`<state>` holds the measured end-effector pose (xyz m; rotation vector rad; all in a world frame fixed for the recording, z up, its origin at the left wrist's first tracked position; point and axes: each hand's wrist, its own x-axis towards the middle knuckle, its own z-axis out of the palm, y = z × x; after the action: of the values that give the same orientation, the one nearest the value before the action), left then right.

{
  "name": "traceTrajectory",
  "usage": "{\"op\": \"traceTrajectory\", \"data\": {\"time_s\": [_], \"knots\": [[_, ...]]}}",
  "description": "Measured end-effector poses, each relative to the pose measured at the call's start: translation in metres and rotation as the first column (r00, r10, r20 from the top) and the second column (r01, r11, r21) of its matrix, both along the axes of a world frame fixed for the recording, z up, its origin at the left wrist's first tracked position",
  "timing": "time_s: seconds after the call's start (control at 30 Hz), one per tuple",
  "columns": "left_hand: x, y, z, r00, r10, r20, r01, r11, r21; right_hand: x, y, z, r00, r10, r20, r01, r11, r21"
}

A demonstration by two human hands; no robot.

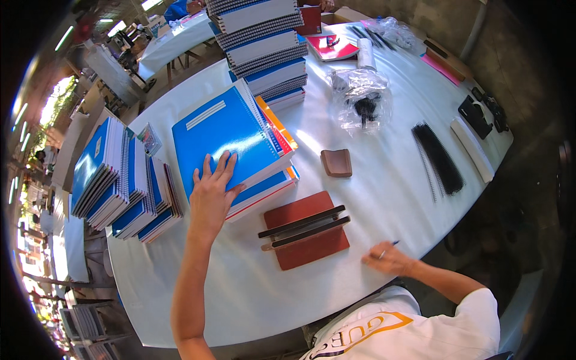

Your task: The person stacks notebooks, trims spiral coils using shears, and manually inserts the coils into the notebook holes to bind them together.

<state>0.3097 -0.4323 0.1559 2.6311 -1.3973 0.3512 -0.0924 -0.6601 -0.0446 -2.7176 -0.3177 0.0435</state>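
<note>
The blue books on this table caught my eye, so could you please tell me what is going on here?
A person rests the left hand, fingers spread, on a pile of blue-covered books. The right hand is curled near the table's edge, with what looks like a pen poking out. Between the hands lies a red-brown board with two dark bars across it. More books stand in stacks left of the pile and a tall stack beyond.

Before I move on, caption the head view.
Left hand on a blue-covered stack, right hand beside a reddish board.
</note>
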Motion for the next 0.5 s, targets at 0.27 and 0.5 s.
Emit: {"op": "traceTrajectory", "data": {"time_s": [0.27, 0.5], "knots": [[0.012, -0.007, 0.021, 0.988, 0.051, -0.147, -0.040, 0.996, 0.076, -0.005, 0.062, -0.008, 0.932, 0.362, -0.031, -0.261, 0.726, 0.636], [0.019, -0.006, 0.006, 0.998, 0.007, -0.061, -0.001, 0.996, 0.093, 0.003, 0.095, -0.015, 0.710, 0.657, -0.253, 0.022, 0.339, 0.941]]}}
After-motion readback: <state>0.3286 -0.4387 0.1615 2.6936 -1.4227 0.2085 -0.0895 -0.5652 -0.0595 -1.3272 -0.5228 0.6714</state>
